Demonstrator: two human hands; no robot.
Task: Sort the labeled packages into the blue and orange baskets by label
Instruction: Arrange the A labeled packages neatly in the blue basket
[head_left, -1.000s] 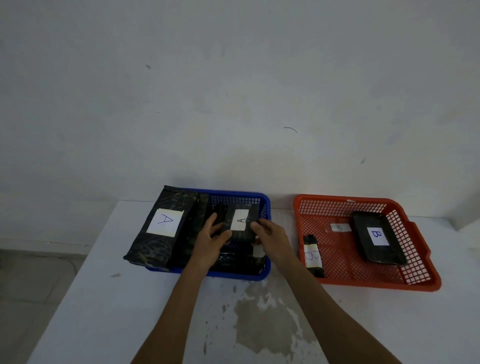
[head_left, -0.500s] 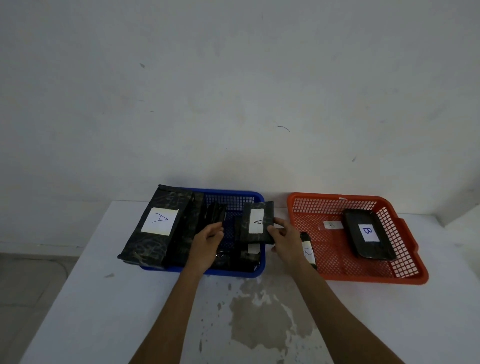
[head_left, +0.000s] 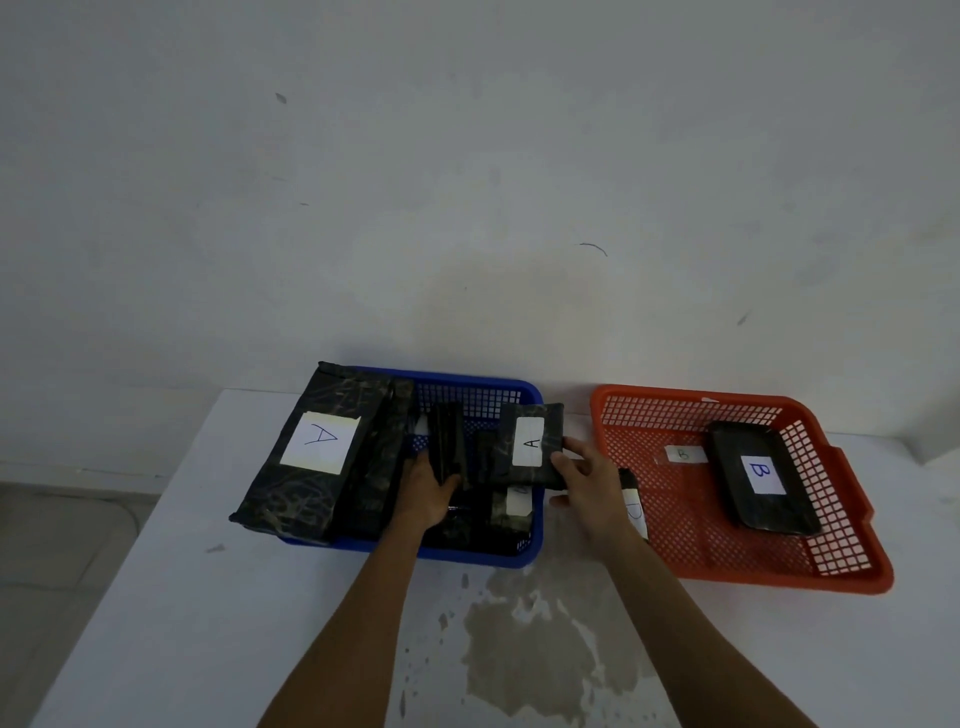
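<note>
**A:** Start with the biggest thing. What fills the view?

**B:** A white table (head_left: 182, 623) with a worn grey patch toward six o'clock. On it, at about ten o'clock from that patch, sits the blue basket (head_left: 530, 551); the orange basket (head_left: 779, 574) sits at about two o'clock, well apart from the blue one.

**A:** And the packages?

**B:** The large A package (head_left: 291, 483) leans over the blue basket's nine o'clock rim, label up. In the orange basket, toward three o'clock, lies the flat B package (head_left: 763, 483). A small white B label (head_left: 684, 454) shows on the basket floor at nine o'clock from it; what it is stuck to, I cannot tell. A narrow package (head_left: 635, 506) stands against the orange basket's nine o'clock wall, partly hidden by the right hand.

**A:** What are the hands doing?

**B:** The right hand (head_left: 592, 493) grips the small A package (head_left: 530, 444) by its three o'clock edge, thumb on top, holding it tilted above the blue basket's three o'clock side. The left hand (head_left: 426, 493) is closed round a slim dark package (head_left: 447, 441), held upright inside the blue basket near its middle.

**A:** Anything smaller?

**B:** Below the small A package, another dark package (head_left: 511, 506) with a white label lies in the blue basket; its letter is hidden.
</note>
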